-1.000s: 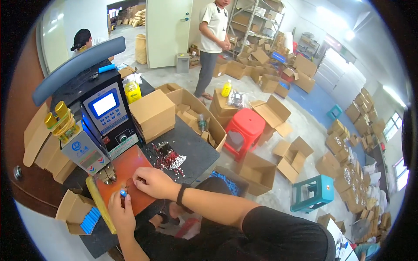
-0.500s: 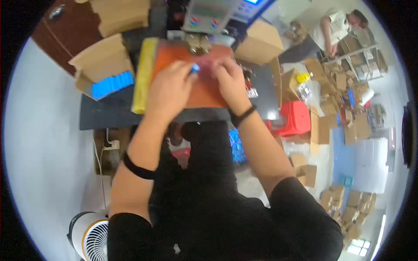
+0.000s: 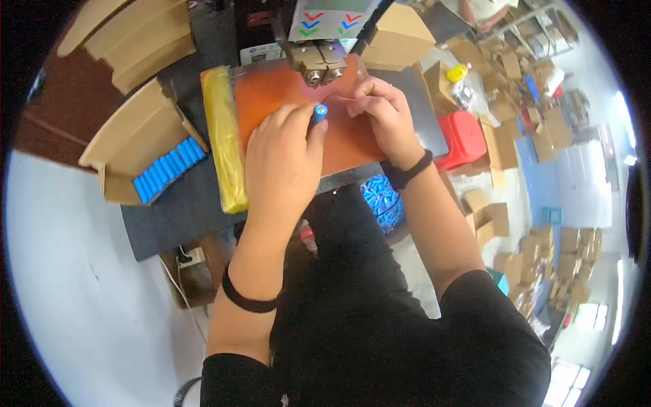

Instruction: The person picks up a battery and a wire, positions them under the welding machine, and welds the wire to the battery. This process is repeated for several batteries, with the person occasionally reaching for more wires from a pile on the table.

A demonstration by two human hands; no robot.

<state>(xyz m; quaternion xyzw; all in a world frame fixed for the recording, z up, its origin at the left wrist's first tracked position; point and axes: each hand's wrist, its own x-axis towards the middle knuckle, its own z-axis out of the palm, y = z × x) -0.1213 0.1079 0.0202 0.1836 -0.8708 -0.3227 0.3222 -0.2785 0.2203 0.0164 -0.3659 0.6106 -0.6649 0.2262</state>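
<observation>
My left hand (image 3: 281, 152) is closed around a blue cylindrical battery cell (image 3: 317, 118), its metal end facing up between thumb and fingers. A thin red wire (image 3: 346, 100) is pinched between the thumb and fingers of my right hand (image 3: 390, 122), and its far end reaches toward the top of the cell. Whether the wire touches the cell I cannot tell. Both hands are over an orange mat (image 3: 261, 95). Just beyond the cell hangs the metal electrode head (image 3: 319, 62) of what looks like a spot welder, apart from my fingers.
On the left, a cardboard box (image 3: 129, 146) holds a row of blue cells (image 3: 169, 169). A yellow plastic-wrapped bundle (image 3: 225, 139) lies along the mat's left edge. Right of the table are a red stool (image 3: 463, 140) and many cartons. Another person (image 3: 485, 15) is at the far right.
My view has shifted, so the welder head appears closer. The cell in my left hand now shows its end upright, and the red wire in my right hand has become visible.
</observation>
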